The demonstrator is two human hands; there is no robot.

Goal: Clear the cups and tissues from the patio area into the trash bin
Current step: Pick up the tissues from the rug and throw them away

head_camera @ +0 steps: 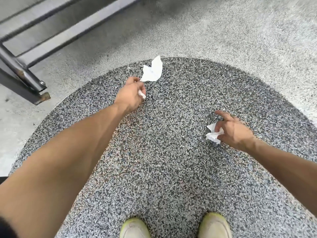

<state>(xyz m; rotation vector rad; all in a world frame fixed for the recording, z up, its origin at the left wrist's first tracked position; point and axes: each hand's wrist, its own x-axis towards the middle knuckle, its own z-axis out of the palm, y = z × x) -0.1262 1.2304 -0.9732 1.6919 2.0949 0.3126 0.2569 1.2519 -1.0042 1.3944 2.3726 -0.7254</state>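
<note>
Tissue pickup underway on the dark speckled round pebble floor patch. We see the left hand with its grip closed on the corner of a large crumpled white tissue lying near the patch's far edge; a small white tissue scrap also pokes out of the same fist. The right hand has its grip curled on a crumpled white tissue wad, index finger sticking out free. We see no cups and no trash bin. Pale shoes stand at the near edge, a grey metal frame at the far left.

Risks, as we judge: the large tissue is held by one corner only, so it could tear or slip on lifting. The left fist already holds a scrap, so taking a firmer hold may drop it. The right wad sits loosely, half out of the fingers, and could fall on the walk to the bin.
</note>
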